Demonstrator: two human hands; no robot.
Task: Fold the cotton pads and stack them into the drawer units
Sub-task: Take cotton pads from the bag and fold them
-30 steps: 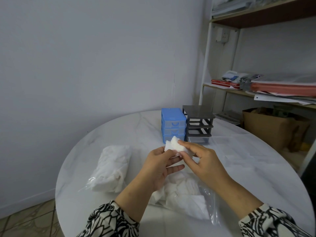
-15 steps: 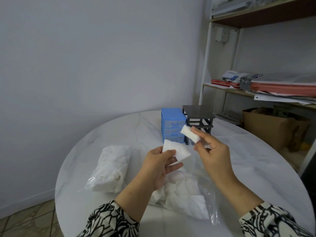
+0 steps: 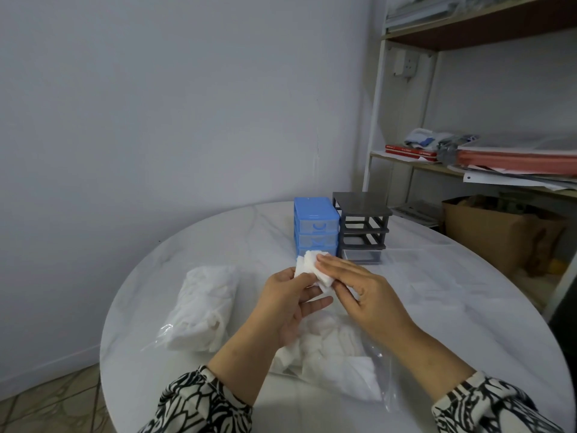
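Below the grip an open bag of cotton pads point(image 3: 331, 360) lies on the table point(image 3: 468, 307), both hands, left hand point(image 3: 288, 303) and right hand point(image 3: 365, 292), pinch white cotton pads point(image 3: 312, 265) together, and just beyond stand the blue drawer unit point(image 3: 316, 226) and grey drawer unit point(image 3: 362, 228).

Before me a plain pale wall point(image 3: 156, 120); at my right a shelf point(image 3: 468, 35) with papers, a cardboard box point(image 3: 487, 232) below; tiled floor point(image 3: 56, 398).
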